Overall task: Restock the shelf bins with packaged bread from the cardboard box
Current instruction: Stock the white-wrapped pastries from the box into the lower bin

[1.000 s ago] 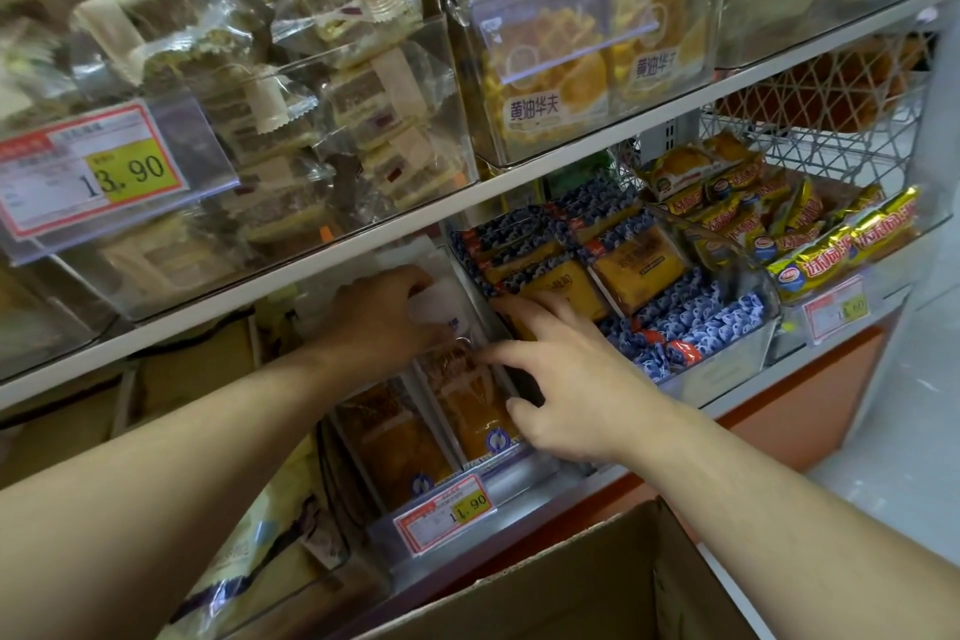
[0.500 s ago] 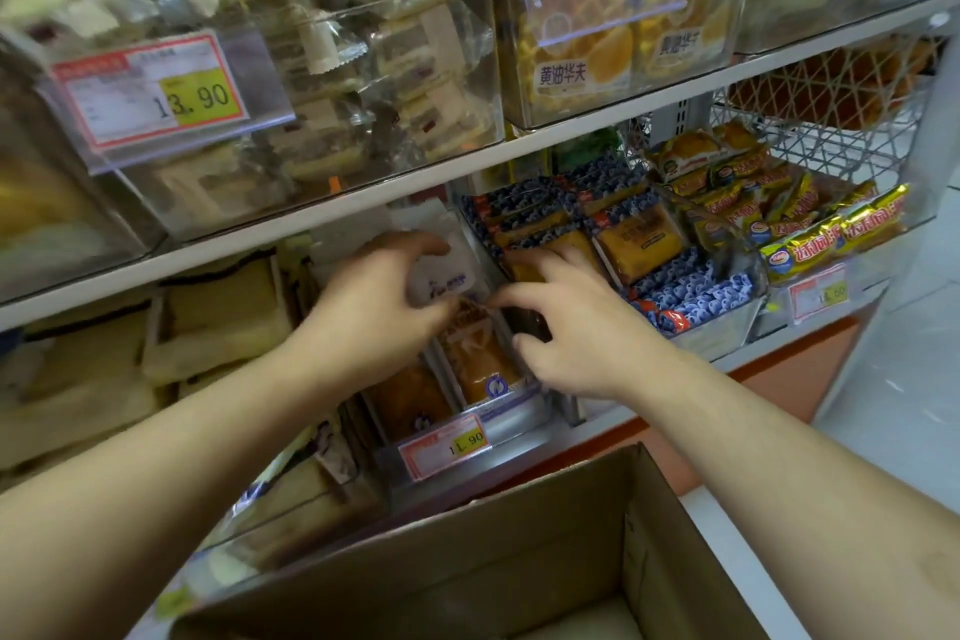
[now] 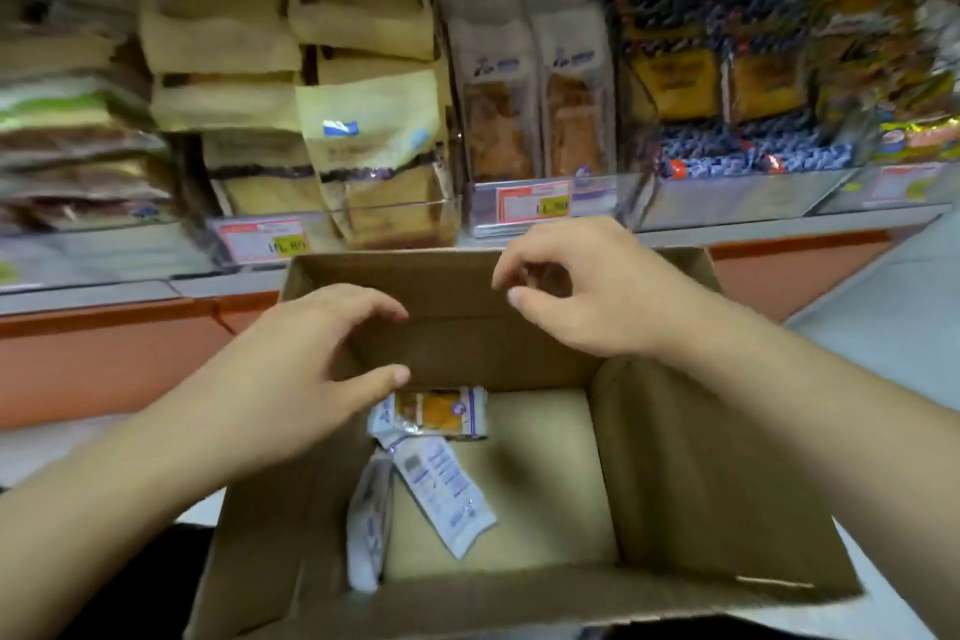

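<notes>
While only three bread packets point(image 3: 436, 418) lay in the box point(image 3: 675, 457), our left hand point(image 3: 311, 359) and right hand point(image 3: 587, 286) hovered above, fingers loosely curled, holding nothing.

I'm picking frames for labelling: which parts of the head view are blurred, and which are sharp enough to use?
Head view: the shelf bins and their price tags are smeared by motion blur, print unreadable; the left hand, right hand, cardboard box and bread packets inside are fairly sharp; wide-angle bending shows at the edges.

Empty hands point(image 3: 291, 369) above cardboard box point(image 3: 691, 473)
</notes>
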